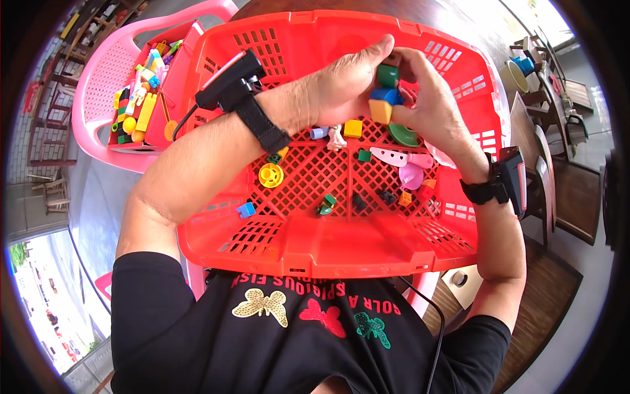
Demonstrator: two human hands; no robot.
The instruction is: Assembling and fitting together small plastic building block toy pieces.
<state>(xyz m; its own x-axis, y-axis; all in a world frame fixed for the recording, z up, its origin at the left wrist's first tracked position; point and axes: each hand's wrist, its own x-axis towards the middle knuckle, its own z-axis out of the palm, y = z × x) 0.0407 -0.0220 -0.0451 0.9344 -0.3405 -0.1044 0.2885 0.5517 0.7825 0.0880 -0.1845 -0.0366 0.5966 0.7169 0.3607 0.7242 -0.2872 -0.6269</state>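
Note:
Over the far part of a red plastic basket (315, 246), my two hands come together around several small toy building blocks. A green block (388, 76), a blue block (386, 96) and a tan-yellow block (380, 111) show between them. My right hand (436, 108) is closed on these blocks, thumb and fingers around them. Against their left side rests my left hand (348, 85), its thumb raised and its other fingers hidden. Below the hands lie a yellow block (353, 128), a small pale toy figure (336, 138) and a green round piece (403, 135).
In the basket are a yellow ring-shaped piece (270, 175), a blue block (246, 210), a white-and-pink toy knife (400, 157) and a purple toy piece (411, 176). A red box of toys (187, 85) sits on a pink chair (98, 85) at left. Wooden furniture (574, 200) stands right.

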